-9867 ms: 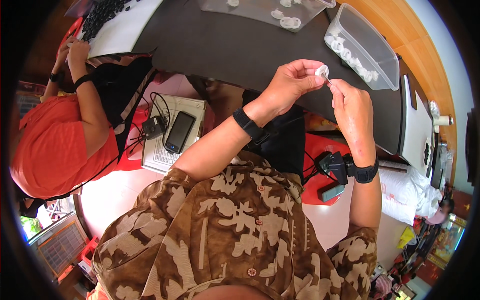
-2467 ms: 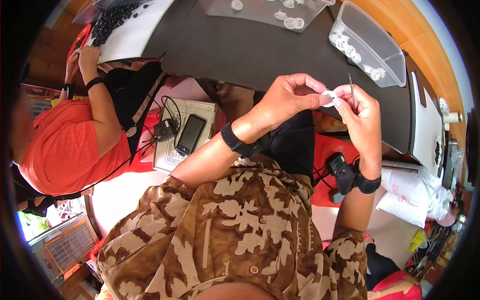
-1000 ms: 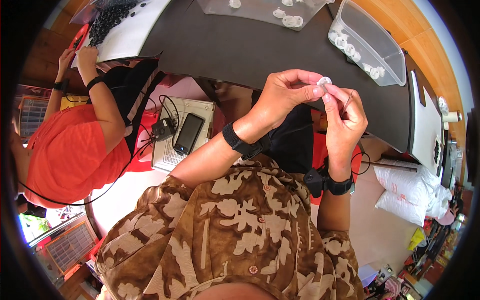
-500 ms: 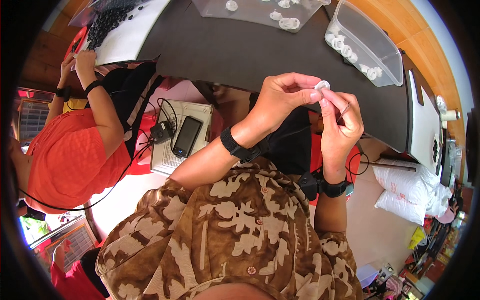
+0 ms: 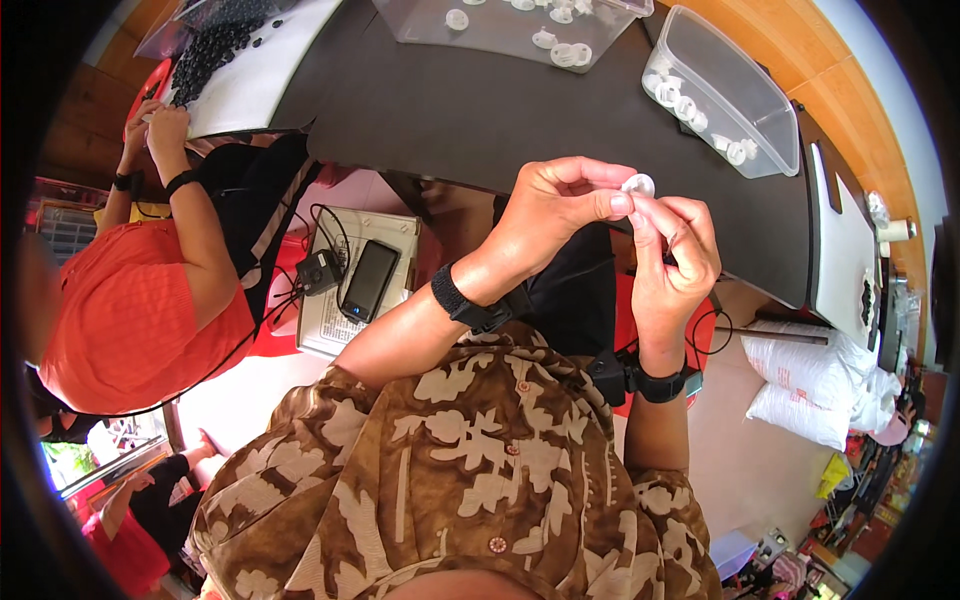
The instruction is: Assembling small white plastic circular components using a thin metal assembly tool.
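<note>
A small round white plastic piece [image 5: 638, 185] is pinched between the thumb and fingers of my left hand [image 5: 560, 210], just off the near edge of the dark table. My right hand [image 5: 675, 250] meets it from the right, its thumb and fingertip pressed together against the piece's lower side. Whether a second small part sits between those right fingertips is hidden. Beyond my hands, a clear plastic bin [image 5: 735, 95] holds several similar white pieces, and another clear bin [image 5: 480, 32] at the far edge holds more.
At left, a co-worker in an orange shirt [image 5: 140, 310] works by a white board [image 5: 265, 75] with a heap of small black parts [image 5: 215, 60]. A phone [image 5: 371, 280] and cables lie on a box [image 5: 405, 235]. White sacks [image 5: 800, 380] stand on the right.
Both my hands have shifted slightly left and down in view, and the white piece now shows its face more. At lower left, a person in red has moved.
</note>
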Available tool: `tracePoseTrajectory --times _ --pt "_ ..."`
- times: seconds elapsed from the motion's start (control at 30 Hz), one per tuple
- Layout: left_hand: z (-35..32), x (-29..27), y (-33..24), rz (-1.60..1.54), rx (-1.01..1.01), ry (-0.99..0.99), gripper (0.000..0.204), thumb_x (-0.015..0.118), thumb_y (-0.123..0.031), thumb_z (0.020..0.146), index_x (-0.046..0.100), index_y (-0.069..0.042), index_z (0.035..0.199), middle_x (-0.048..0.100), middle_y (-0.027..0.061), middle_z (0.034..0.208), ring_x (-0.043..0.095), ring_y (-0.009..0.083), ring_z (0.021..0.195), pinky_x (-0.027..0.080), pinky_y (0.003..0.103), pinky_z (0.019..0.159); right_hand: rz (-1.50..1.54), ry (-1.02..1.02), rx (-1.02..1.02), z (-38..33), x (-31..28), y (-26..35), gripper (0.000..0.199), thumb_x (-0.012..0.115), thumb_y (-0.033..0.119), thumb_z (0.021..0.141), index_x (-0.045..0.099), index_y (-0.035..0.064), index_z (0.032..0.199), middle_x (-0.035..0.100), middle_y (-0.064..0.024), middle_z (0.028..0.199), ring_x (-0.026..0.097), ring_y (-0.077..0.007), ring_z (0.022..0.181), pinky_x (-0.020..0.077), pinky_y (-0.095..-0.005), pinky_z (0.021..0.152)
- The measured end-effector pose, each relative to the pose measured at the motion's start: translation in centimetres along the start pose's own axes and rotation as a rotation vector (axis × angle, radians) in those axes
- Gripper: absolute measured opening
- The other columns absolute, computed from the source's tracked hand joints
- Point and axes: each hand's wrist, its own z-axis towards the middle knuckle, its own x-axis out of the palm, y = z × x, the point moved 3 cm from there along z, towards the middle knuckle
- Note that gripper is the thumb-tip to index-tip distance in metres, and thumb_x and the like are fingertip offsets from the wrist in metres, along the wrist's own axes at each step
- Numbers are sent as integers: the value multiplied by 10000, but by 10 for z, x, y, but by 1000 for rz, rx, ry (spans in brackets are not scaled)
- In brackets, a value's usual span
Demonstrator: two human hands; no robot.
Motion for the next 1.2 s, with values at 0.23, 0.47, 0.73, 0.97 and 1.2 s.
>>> tracePoseTrajectory --times 0.23,0.47,0.73,0.97,1.2 --pt "1 -1 -3 -93 -46 103 263 655 -131 896 630 8 1117 660 117 1070 647 180 957 548 320 862 7 78 -12 3 -8 -1 241 763 2 743 691 70 962 576 -33 913 497 -78 603 395 -222 492" --pt "5 2 -6 -115 -117 130 270 633 -166 917 611 -8 1135 638 96 1120 628 183 1012 533 322 887 79 84 43 7 -6 -4 274 764 15 742 664 67 992 587 -41 963 438 -62 563 357 -217 470" --pt "1 10 1 -79 -25 25 281 659 -78 882 606 9 1143 646 118 1114 634 197 1007 532 342 902 63 -11 63 0 -1 -12 207 727 2 778 667 59 968 589 -46 966 438 -61 557 364 -215 489" --pt "1 11 -3 -47 16 -11 278 672 -36 860 616 23 1126 658 125 1088 639 192 987 535 337 892 -20 -49 125 -2 -1 1 271 721 -3 780 698 87 1034 567 -36 948 473 -78 599 386 -225 511" --pt "0 13 -9 48 73 -7 268 674 -8 848 636 26 1111 674 114 1065 637 173 982 522 323 900 -75 -44 63 -4 -2 3 295 717 -11 780 704 91 1056 563 -48 926 552 -140 737 443 -252 595"
